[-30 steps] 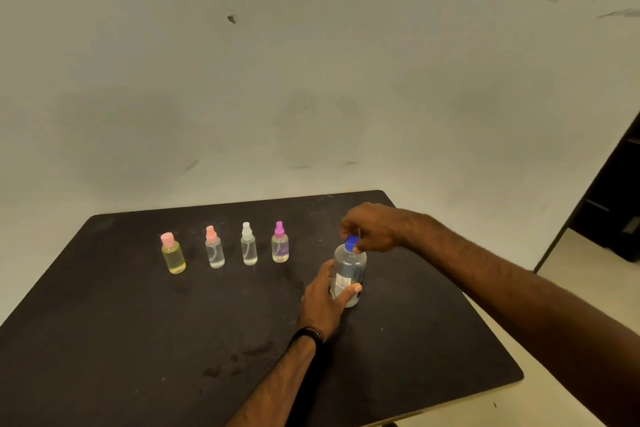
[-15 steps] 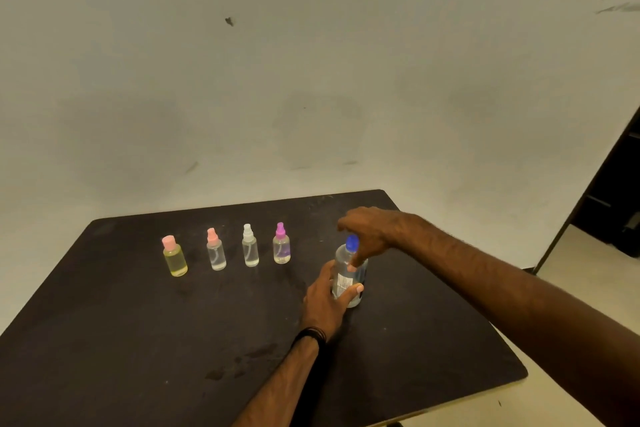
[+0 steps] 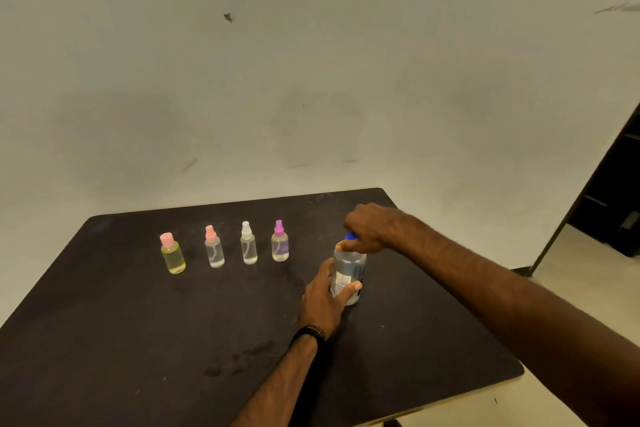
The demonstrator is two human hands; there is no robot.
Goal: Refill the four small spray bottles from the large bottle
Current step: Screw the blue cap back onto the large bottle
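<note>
Clear plastic, blue cap: the large bottle point(image 3: 348, 270) stands upright right of centre in the frame, on the black table point(image 3: 104, 340), its long axis vertical. My left hand point(image 3: 325, 298) wraps its lower body from the near left side, thumb across the white label. My right hand point(image 3: 367, 230) comes in from the right and sits directly on top, fingers curled round the blue cap point(image 3: 350, 236), which shows only as a sliver under the knuckles. The cap lies straight above the left hand's grip, so a twist would turn about that upright axis. Whether the cap is loose yet, I cannot tell.

The bottle holds clear liquid (level hard to read through the glare).

The four small spray bottles stand in a row to the left of it, well apart from both hands: yellow bottle point(image 3: 172, 255), pink-topped bottle point(image 3: 214, 248), white-topped bottle point(image 3: 248, 244), purple-topped bottle point(image 3: 280, 243). All are upright, tops on. Judgement: refilling not begun.
</note>
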